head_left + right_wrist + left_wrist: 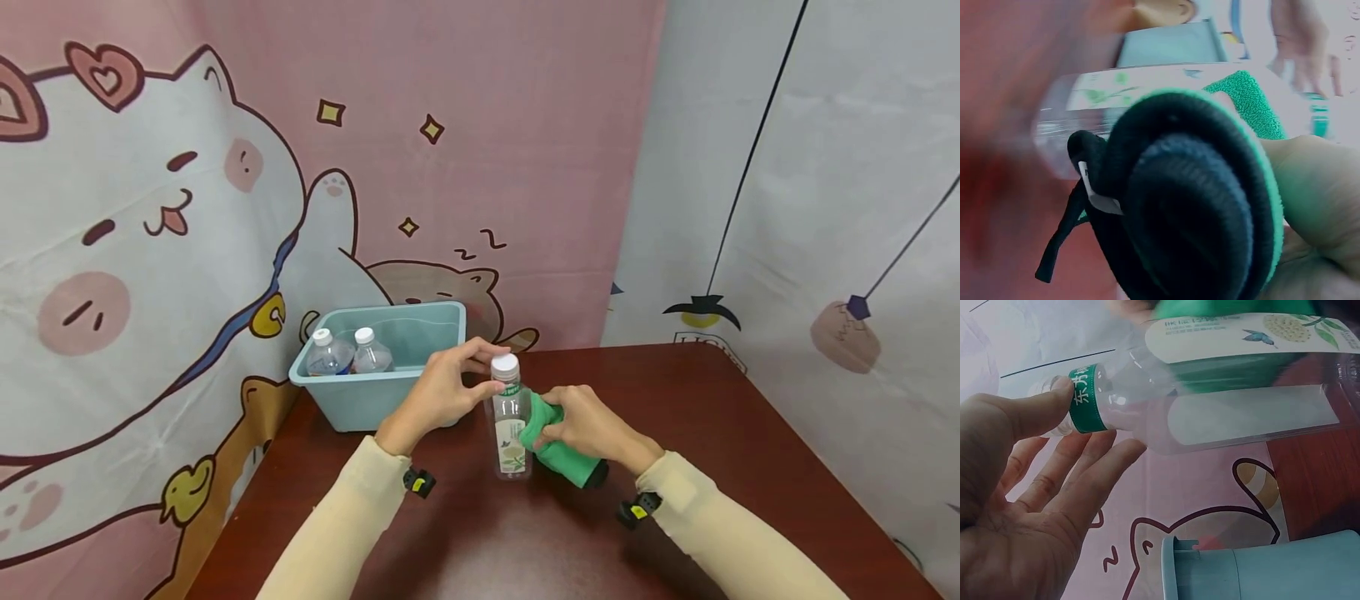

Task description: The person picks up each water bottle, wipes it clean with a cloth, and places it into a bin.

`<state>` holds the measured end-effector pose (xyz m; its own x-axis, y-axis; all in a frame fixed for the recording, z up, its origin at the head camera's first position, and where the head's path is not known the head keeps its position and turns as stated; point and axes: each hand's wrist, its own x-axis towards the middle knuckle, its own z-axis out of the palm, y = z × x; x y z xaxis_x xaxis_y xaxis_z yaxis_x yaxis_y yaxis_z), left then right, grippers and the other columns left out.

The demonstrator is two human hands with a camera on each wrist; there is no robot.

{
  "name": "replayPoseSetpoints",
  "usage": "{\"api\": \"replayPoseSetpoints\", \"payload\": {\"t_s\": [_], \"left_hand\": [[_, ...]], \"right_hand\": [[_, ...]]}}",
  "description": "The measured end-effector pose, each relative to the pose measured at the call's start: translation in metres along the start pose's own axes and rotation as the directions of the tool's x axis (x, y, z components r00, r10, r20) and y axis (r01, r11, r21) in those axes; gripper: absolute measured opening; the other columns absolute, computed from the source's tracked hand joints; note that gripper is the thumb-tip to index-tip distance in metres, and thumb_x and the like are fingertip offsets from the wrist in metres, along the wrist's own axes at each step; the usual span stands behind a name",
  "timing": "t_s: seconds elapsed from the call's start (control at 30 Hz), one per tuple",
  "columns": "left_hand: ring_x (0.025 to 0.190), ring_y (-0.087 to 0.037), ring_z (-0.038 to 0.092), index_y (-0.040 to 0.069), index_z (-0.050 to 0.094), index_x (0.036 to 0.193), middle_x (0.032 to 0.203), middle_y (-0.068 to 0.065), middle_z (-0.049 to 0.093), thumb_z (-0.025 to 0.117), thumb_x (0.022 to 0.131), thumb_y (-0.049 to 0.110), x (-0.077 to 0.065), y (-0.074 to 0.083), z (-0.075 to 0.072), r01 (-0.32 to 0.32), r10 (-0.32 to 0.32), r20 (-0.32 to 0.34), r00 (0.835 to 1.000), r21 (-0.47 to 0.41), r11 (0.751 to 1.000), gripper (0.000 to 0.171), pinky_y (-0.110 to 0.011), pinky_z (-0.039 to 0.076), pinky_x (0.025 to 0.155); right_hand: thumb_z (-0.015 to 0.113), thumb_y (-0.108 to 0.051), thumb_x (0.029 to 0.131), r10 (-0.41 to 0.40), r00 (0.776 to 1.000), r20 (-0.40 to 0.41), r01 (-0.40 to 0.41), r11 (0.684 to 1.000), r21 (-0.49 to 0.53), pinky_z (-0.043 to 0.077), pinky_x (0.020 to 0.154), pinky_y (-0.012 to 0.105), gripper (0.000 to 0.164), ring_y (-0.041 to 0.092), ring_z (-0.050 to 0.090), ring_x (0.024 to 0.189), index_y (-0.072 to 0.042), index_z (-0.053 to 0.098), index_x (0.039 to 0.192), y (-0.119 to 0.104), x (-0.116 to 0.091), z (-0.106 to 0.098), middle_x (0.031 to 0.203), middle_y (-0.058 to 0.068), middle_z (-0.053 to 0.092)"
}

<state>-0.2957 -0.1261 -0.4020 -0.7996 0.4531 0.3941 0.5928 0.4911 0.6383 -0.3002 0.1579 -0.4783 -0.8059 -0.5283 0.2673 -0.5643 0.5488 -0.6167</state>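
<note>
A clear plastic bottle (512,446) with a white cap, a green neck band and a pale label stands upright on the table in the head view. My left hand (442,387) pinches its neck just under the cap; the left wrist view shows the thumb on the green neck band (1088,400). Bunched in my right hand (592,425) is a green towel (566,462), pressed against the bottle's right side. In the right wrist view the rolled towel (1185,200) shows a dark underside and a small white tag, and hides part of the bottle.
Left of the bottle, a light blue bin (363,400) stands near the back of the dark red table (645,383). Two white-capped bottles, one (324,358) beside the other (371,354), are inside it. Cartoon-printed curtains (495,150) hang behind the table.
</note>
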Motion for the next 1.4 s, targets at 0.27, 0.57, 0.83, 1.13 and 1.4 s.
{"api": "replayPoseSetpoints", "payload": {"t_s": [0.27, 0.57, 0.83, 1.13, 1.4], "left_hand": [[0.121, -0.026, 0.086, 0.022, 0.076, 0.147, 0.134, -0.006, 0.083, 0.093, 0.102, 0.015, -0.003, 0.000, 0.000, -0.011, 0.011, 0.000, 1.000, -0.004, 1.000, 0.049, -0.049, 0.070, 0.108], [0.118, -0.028, 0.087, 0.019, 0.077, 0.147, 0.136, -0.008, 0.084, 0.091, 0.103, 0.011, -0.005, 0.000, -0.004, -0.051, 0.052, -0.015, 0.999, 0.009, 0.999, 0.047, -0.048, 0.071, 0.103], [0.119, -0.026, 0.086, 0.021, 0.076, 0.148, 0.135, -0.006, 0.084, 0.091, 0.103, 0.013, -0.002, -0.001, -0.004, -0.041, 0.041, -0.005, 0.999, 0.006, 0.999, 0.048, -0.049, 0.070, 0.106], [0.119, -0.026, 0.086, 0.021, 0.075, 0.150, 0.134, -0.007, 0.084, 0.091, 0.104, 0.013, -0.002, -0.001, -0.002, -0.035, 0.035, 0.001, 0.999, 0.004, 0.999, 0.049, -0.052, 0.069, 0.109], [0.117, -0.023, 0.086, 0.022, 0.076, 0.148, 0.129, -0.005, 0.086, 0.092, 0.103, 0.014, 0.000, -0.004, -0.002, -0.017, 0.017, -0.002, 1.000, 0.012, 1.000, 0.048, -0.052, 0.067, 0.111]], "right_hand": [[0.102, -0.025, 0.093, -0.046, 0.986, -0.163, 0.039, 0.998, -0.047, 0.063, 0.075, 0.025, 0.053, 0.007, 0.073, 0.087, -0.007, 0.084, 0.140, -0.033, 0.010, -0.022, 0.116, 0.004, 0.088], [0.098, -0.019, 0.096, -0.092, 0.965, -0.244, 0.092, 0.996, -0.012, 0.064, 0.076, 0.025, 0.045, 0.008, 0.076, 0.088, -0.008, 0.085, 0.137, -0.051, 0.023, -0.021, 0.117, 0.007, 0.087], [0.097, -0.019, 0.097, -0.118, 0.978, -0.171, 0.103, 0.990, -0.091, 0.063, 0.077, 0.027, 0.029, 0.011, 0.075, 0.091, -0.010, 0.088, 0.123, -0.051, 0.026, -0.024, 0.116, 0.006, 0.085], [0.102, -0.022, 0.092, -0.068, 0.994, -0.082, 0.056, 0.988, -0.147, 0.070, 0.088, 0.035, 0.044, 0.028, 0.082, 0.117, -0.005, 0.088, 0.131, -0.031, 0.016, -0.021, 0.135, 0.014, 0.084], [0.103, -0.022, 0.090, -0.055, 0.998, -0.041, 0.050, 0.993, -0.109, 0.064, 0.079, 0.022, 0.034, 0.019, 0.081, 0.108, -0.010, 0.091, 0.120, -0.006, 0.007, -0.003, 0.126, 0.010, 0.086]]}}
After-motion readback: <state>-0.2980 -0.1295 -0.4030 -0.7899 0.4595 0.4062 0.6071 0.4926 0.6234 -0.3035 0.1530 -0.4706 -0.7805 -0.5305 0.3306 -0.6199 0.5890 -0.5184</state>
